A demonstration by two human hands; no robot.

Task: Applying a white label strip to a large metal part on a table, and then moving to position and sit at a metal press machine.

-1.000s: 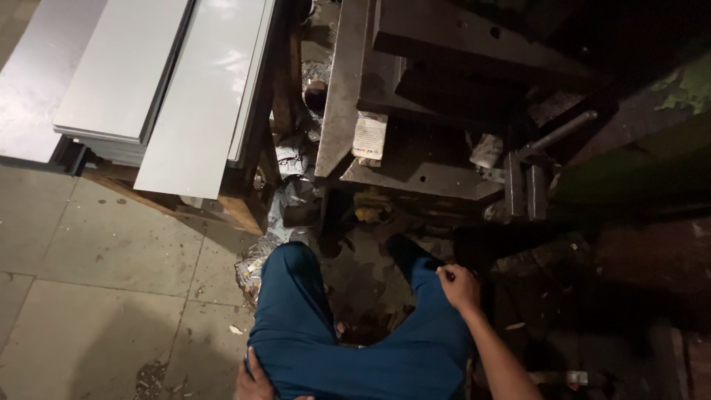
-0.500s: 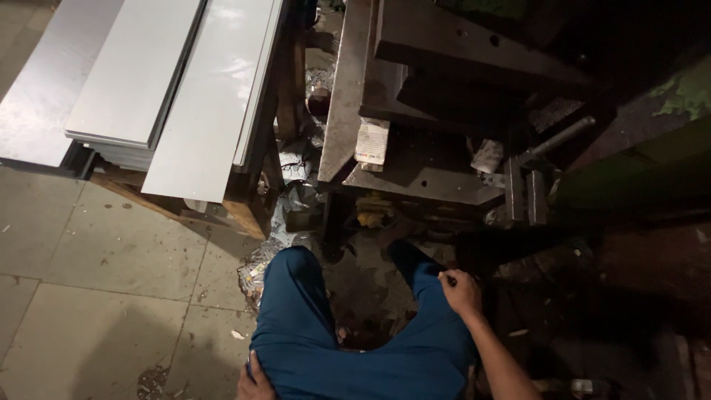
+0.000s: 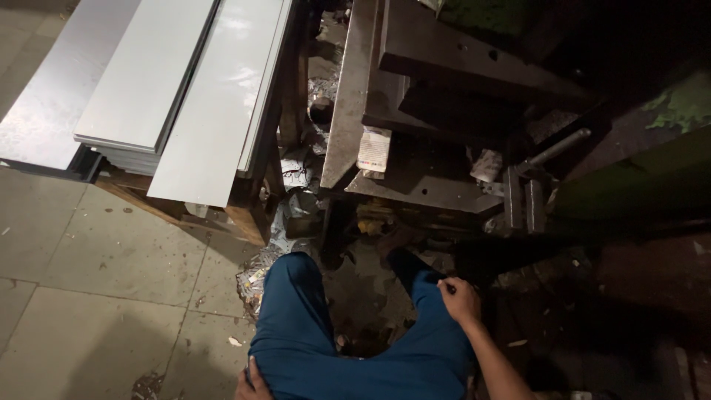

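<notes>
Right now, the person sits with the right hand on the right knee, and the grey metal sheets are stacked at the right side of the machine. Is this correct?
Not quite. The head view shows the sheets stacked at the left side of the machine, not the right. The right hand does rest on the right knee.

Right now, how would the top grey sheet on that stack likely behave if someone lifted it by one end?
The top grey sheet is long, thin and flat, so it would probably sag or flex. Its glossy face suggests a slippery grip. It rests on a stack of sheets, so it would likely slide before lifting clear.
</notes>
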